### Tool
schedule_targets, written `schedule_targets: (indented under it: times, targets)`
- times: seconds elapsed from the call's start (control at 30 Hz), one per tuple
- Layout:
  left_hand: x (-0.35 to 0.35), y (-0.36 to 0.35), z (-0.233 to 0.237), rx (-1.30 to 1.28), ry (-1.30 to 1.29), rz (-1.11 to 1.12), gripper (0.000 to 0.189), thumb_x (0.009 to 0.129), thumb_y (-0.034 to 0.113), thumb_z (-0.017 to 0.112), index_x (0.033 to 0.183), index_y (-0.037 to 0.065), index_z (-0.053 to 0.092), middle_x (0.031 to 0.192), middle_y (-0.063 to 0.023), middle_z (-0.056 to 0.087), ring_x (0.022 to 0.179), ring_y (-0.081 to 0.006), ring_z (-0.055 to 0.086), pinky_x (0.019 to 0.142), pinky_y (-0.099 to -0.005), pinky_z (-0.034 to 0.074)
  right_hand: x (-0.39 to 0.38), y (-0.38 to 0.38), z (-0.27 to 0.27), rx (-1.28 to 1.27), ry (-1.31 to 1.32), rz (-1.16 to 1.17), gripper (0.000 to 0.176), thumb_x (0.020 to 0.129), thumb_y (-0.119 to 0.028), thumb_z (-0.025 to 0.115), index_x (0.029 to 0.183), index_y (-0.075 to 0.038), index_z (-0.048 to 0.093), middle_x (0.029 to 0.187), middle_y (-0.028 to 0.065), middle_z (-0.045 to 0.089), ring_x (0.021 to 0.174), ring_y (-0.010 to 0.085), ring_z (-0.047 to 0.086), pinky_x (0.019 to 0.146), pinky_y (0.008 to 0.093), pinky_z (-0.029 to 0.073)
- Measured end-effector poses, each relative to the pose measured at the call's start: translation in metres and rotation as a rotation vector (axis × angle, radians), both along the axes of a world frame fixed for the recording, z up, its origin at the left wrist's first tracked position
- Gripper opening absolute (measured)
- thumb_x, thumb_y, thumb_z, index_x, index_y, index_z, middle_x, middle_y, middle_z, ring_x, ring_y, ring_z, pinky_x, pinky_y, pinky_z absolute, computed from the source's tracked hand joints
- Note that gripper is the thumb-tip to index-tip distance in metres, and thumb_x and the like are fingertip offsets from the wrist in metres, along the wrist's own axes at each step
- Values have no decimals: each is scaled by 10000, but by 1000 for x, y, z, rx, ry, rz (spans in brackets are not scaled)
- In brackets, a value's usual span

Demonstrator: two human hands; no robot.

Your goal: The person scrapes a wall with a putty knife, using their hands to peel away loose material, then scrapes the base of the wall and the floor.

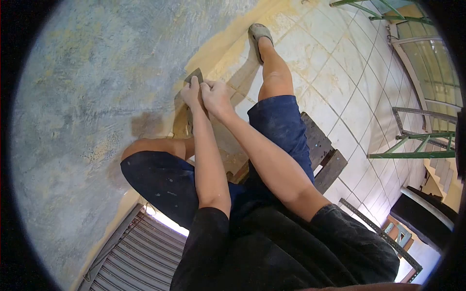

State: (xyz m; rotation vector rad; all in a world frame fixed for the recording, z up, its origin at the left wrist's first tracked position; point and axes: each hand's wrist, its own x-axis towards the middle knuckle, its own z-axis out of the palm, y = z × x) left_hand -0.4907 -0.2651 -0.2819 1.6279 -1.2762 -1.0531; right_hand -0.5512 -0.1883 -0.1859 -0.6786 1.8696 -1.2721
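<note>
Dusty and close together, both my hands are near the foot of the blue-grey plastered wall (pixel 107 72). My left hand (pixel 191 94) is closed around a dark, flat scraper-like blade (pixel 196 75), with a finger stretched along it. The blade's tip lies near the wall's yellowish lower edge. Just right of it, my right hand (pixel 216 98) is curled with its fingers pressed together beside the left one. Whether it also grips the tool is hidden.
Yellow dust covers parts of the white tiled floor (pixel 349 102). A dark wooden stool (pixel 326 157) is under me. Green metal frames (pixel 410 155) stand at the right, near a black object (pixel 417 213). A ribbed shutter (pixel 141 252) is at the lower left.
</note>
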Motion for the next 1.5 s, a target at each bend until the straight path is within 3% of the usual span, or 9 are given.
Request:
schedule_targets:
  times: [0.17, 0.27, 0.33, 0.47, 0.67, 0.73, 0.9, 1.23, 1.5]
  targets:
    - [9, 6, 43, 29, -26, -40, 501, 832, 374, 686, 611, -63, 583, 495, -55, 509, 502, -161, 474, 512, -389, 387, 13, 6, 21, -161, 19, -117, 317, 895, -217, 488, 882, 40, 673, 859, 311, 638, 843, 457, 643, 766, 465, 501]
    - [8, -12, -35, -12, 26, -6, 508, 837, 371, 698, 588, -56, 577, 491, -48, 498, 495, -148, 460, 499, -380, 376, 6, 1, 3, -42, 2, -13, 313, 900, -214, 495, 912, 41, 676, 848, 315, 634, 837, 453, 649, 763, 462, 499]
    - [10, -17, -48, 9, 104, -12, 511, 834, 370, 694, 595, -66, 578, 491, -59, 497, 496, -149, 459, 502, -382, 379, 3, -4, -3, -36, 24, -7, 286, 922, -170, 523, 945, 75, 669, 736, 224, 663, 668, 217, 633, 677, 371, 491]
    - [11, 2, 21, 67, -7, 0, 502, 821, 362, 674, 623, -91, 589, 495, -101, 503, 507, -161, 465, 517, -391, 388, 12, 9, 19, -129, 11, -44, 295, 916, -176, 524, 934, 79, 671, 723, 223, 659, 659, 217, 629, 670, 372, 491]
    - [3, -7, -37, -95, -131, 61, 483, 821, 349, 654, 613, -83, 593, 503, -124, 526, 495, -197, 479, 522, -404, 393, 0, -5, -3, -6, -4, 11, 310, 915, -197, 532, 966, 73, 676, 769, 254, 668, 718, 258, 665, 706, 387, 499]
    - [3, -1, -14, -59, -58, 55, 483, 817, 350, 657, 619, -86, 595, 507, -127, 533, 493, -206, 483, 524, -405, 396, 4, 5, 16, -43, -53, 3, 325, 903, -207, 509, 928, 77, 664, 834, 322, 631, 828, 436, 659, 748, 441, 500]
    - [9, 8, 49, -46, -9, 19, 483, 823, 324, 667, 605, -96, 571, 502, -94, 531, 492, -185, 474, 517, -398, 392, 11, 6, 30, -97, -8, -34, 312, 898, -196, 503, 907, 70, 665, 846, 322, 631, 833, 438, 657, 758, 450, 499]
    - [16, -2, 6, 32, 15, 22, 534, 827, 366, 699, 578, -84, 556, 504, -77, 530, 496, -155, 463, 507, -391, 386, 17, 12, 15, -183, 76, -79, 314, 914, -207, 513, 926, 66, 669, 760, 255, 660, 694, 304, 666, 697, 407, 496]
    - [20, -8, -45, 52, 94, -8, 496, 819, 375, 705, 654, -86, 624, 529, -89, 564, 520, -169, 513, 518, -380, 400, 6, 5, 4, 6, 10, 29, 324, 913, -208, 513, 956, 72, 671, 791, 288, 654, 736, 338, 680, 712, 412, 501]
